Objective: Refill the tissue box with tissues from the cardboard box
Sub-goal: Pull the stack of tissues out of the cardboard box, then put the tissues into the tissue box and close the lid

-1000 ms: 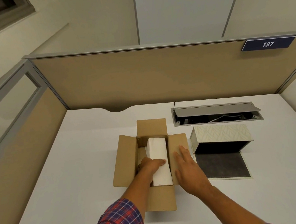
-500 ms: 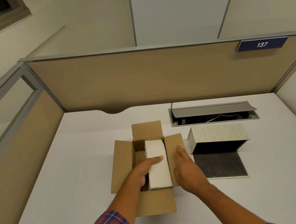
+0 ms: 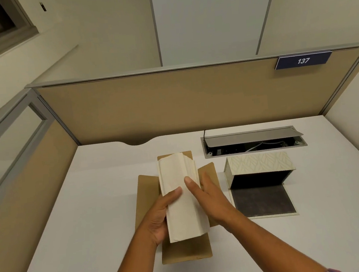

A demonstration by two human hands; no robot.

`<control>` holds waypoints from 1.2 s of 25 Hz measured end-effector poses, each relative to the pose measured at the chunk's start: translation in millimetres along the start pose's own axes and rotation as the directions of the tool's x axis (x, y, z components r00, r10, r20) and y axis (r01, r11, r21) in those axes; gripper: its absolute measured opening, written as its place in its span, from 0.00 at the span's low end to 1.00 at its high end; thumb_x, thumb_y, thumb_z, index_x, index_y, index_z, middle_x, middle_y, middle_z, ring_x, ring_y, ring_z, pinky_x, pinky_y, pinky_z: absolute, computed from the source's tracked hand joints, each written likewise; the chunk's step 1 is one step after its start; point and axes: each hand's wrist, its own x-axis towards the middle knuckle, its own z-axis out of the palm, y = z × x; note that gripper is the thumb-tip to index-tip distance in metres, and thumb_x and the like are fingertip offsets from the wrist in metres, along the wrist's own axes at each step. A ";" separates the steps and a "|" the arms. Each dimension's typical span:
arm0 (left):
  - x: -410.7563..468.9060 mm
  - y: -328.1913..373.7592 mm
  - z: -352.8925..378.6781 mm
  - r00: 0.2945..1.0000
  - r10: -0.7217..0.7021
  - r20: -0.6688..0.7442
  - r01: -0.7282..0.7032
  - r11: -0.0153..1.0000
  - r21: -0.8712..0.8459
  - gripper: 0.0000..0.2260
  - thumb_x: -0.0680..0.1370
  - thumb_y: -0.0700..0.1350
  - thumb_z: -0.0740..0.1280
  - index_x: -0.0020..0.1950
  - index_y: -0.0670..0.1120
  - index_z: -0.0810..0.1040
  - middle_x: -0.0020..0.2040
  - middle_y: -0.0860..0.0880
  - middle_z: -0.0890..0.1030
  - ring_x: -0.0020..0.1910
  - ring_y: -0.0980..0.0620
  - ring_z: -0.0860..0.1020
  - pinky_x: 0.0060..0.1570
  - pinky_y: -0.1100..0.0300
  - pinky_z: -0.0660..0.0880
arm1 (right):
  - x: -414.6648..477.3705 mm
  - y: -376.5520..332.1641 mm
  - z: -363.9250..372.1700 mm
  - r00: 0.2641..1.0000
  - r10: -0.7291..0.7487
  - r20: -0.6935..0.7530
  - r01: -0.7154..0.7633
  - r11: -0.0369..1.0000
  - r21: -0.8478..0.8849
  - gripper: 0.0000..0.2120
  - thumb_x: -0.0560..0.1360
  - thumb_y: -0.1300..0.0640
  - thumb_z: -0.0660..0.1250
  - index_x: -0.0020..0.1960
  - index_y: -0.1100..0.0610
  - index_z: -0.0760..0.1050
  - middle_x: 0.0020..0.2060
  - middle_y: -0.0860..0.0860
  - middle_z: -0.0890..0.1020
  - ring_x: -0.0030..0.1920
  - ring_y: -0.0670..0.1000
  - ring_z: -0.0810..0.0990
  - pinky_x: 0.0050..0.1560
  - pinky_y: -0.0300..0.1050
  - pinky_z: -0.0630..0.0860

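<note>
White surface (image 3: 72, 212) of an office cubicle, bounded at the far side by a tan partition (image 3: 160, 107) that carries a blue plate (image 3: 303, 60) marked 137. Set into the surface at far right, a cable tray (image 3: 253, 141) stands with its grey lid raised.

Near the centre lies the cardboard box (image 3: 147, 196), all flaps folded outward. Above it, both hands hold a stack of white tissues (image 3: 181, 201), lifted clear of the box interior and tilted so that its far end points away from the person. The left hand (image 3: 160, 218) grips the stack from the left edge, thumb across the top face and the remaining fingers hidden underneath. The right hand (image 3: 210, 196) supports the right edge, thumb pressed on the top face beside the left thumb, its other fingers extended together along the side of the stack, over the right flap of the box.

To the right of the cardboard box, apart from it, sits the tissue box (image 3: 259, 164), cream with a leaf pattern. It lies on its side with the dark interior facing the person, and its open panel (image 3: 262, 201) rests flat on the surface in front of it.
</note>
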 end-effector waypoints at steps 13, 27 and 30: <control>-19.2 -51.2 104.9 0.998 0.012 -0.066 -0.012 1.000 0.003 0.26 0.72 0.68 0.69 0.67 0.58 0.79 0.58 0.43 0.88 0.60 0.36 0.85 0.59 0.31 0.81 | -49.3 35.7 -45.0 0.977 0.107 -0.184 -0.101 0.994 0.042 0.44 0.64 0.20 0.61 0.73 0.42 0.62 0.63 0.47 0.78 0.55 0.50 0.83 0.56 0.52 0.84; 7.8 -92.0 207.7 0.963 0.156 -0.218 -0.204 0.955 -0.217 0.21 0.77 0.50 0.74 0.68 0.45 0.81 0.64 0.38 0.85 0.63 0.40 0.82 0.68 0.35 0.76 | -100.7 144.9 -200.3 0.918 0.315 -0.242 -0.069 0.727 0.684 0.39 0.61 0.48 0.80 0.70 0.53 0.74 0.62 0.57 0.83 0.60 0.58 0.83 0.55 0.56 0.81; 11.0 -106.1 210.7 0.978 0.047 -0.204 -0.071 0.991 -0.114 0.16 0.78 0.45 0.74 0.64 0.41 0.82 0.58 0.38 0.86 0.59 0.41 0.82 0.59 0.43 0.81 | -95.8 168.7 -237.4 0.885 0.381 -0.269 -0.052 0.653 0.755 0.28 0.69 0.54 0.78 0.66 0.58 0.77 0.62 0.60 0.83 0.57 0.57 0.82 0.53 0.55 0.80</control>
